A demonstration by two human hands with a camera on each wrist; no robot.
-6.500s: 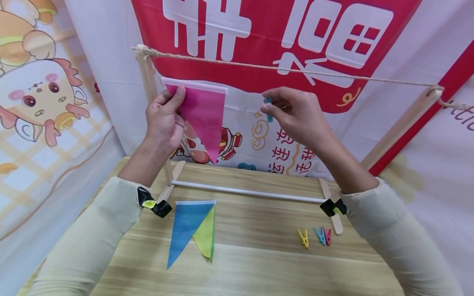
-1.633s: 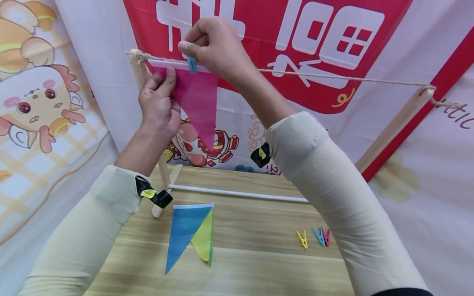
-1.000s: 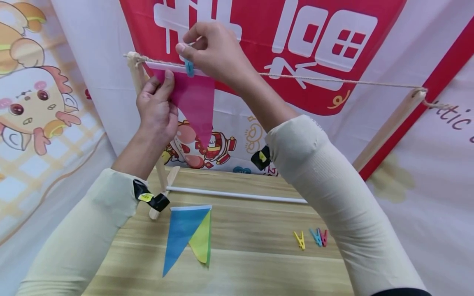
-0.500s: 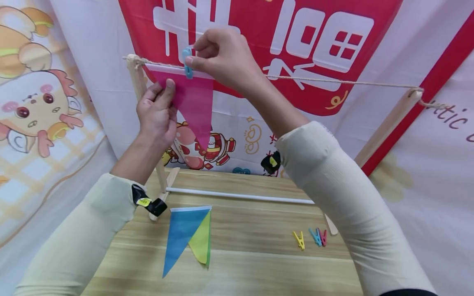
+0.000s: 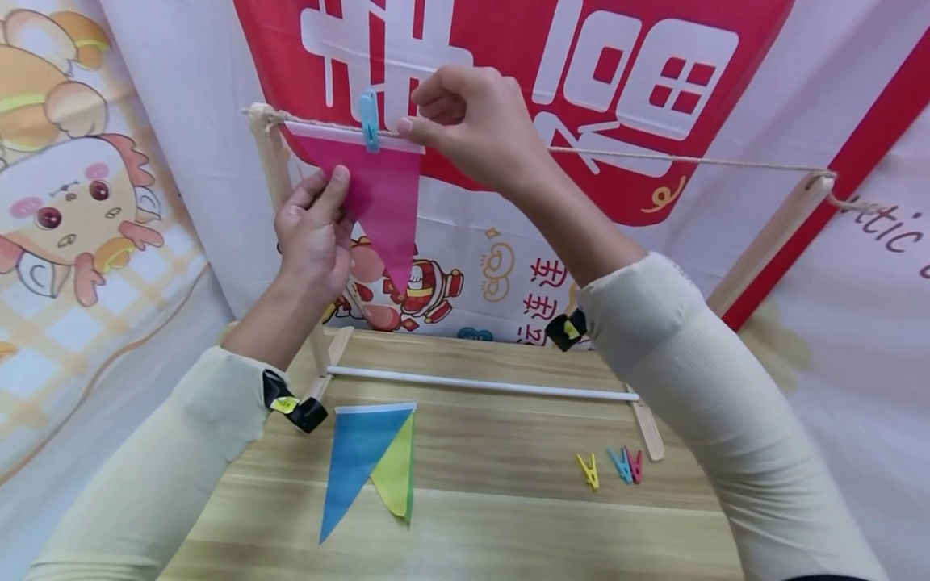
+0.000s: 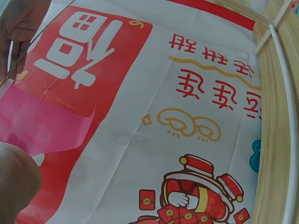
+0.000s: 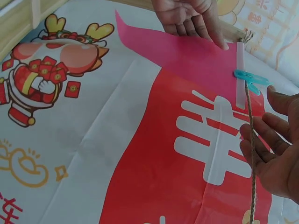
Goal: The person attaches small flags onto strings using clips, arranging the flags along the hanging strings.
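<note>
A pink triangular pennant (image 5: 385, 194) hangs by its white top edge from the rope (image 5: 625, 152), near the left post. A light blue clothespin (image 5: 370, 121) stands upright on the rope and clips that edge. My left hand (image 5: 316, 226) pinches the pennant's left side, thumb in front and fingers behind. Just right of the clothespin is my right hand (image 5: 479, 121), fingers loosely bent and apart from it. The right wrist view shows the right hand (image 7: 280, 144) with spread fingers beside the rope, holding nothing. In the left wrist view the pennant (image 6: 42, 121) partly covers the banner.
A blue pennant (image 5: 363, 452) lies on the wooden table (image 5: 508, 532) over a yellow-green one (image 5: 395, 472). To the right lie yellow (image 5: 589, 471), blue (image 5: 620, 465) and red (image 5: 634, 466) clothespins. A white rod (image 5: 479, 383) joins the frame's feet; a wooden post (image 5: 770, 242) rises at right.
The pink pennant was raised to the rope and the blue clothespin put over both. My right hand has since let go of the clothespin and moved right; my left thumb has slid slightly lower.
</note>
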